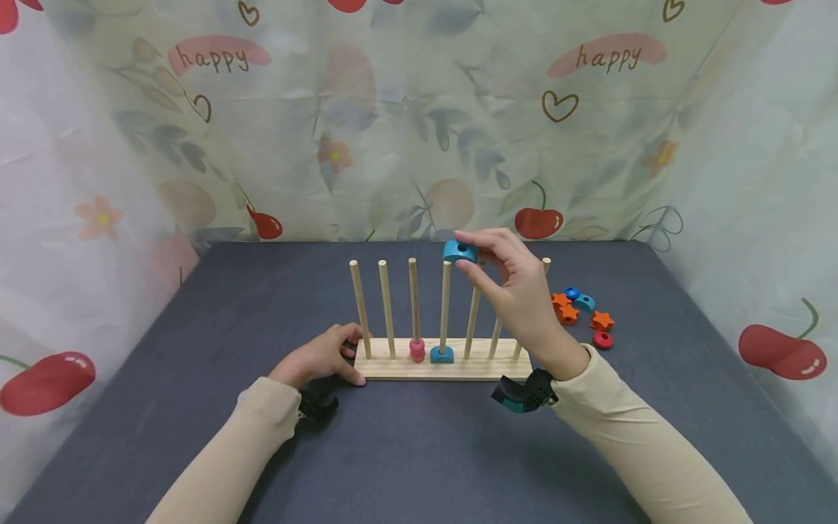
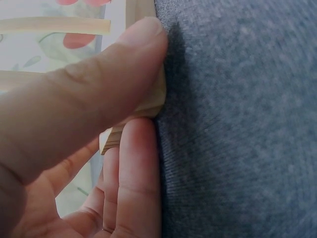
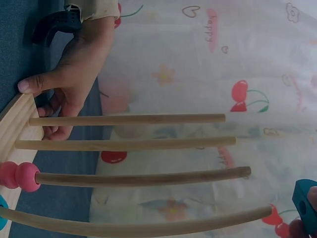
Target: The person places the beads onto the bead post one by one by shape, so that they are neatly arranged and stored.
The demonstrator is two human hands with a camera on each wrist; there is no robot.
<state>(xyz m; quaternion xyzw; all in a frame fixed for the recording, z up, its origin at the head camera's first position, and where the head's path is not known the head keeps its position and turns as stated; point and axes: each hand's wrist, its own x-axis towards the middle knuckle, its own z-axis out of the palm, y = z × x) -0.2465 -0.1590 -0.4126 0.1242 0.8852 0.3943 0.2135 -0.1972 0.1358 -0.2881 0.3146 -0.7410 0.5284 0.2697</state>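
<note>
Staged tabletop, printed curtain (image 1: 419, 124), grey table (image 1: 419, 451)

Pale unvarnished wooden peg rack (image 1: 425, 369), smooth; matt painted blue wooden bead (image 1: 460, 252); dark grey woven cloth tabletop (image 1: 419, 451), slightly rough

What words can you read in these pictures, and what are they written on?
"happy" on a pink patch of the curtain, upper left in the head view.
"happy" again on a pink patch, upper right in the head view.
"happy" once more in the right wrist view, turned sideways and hard to read.
No words or numbers show on the wooden peg rack, the blue bead or the table.
</note>
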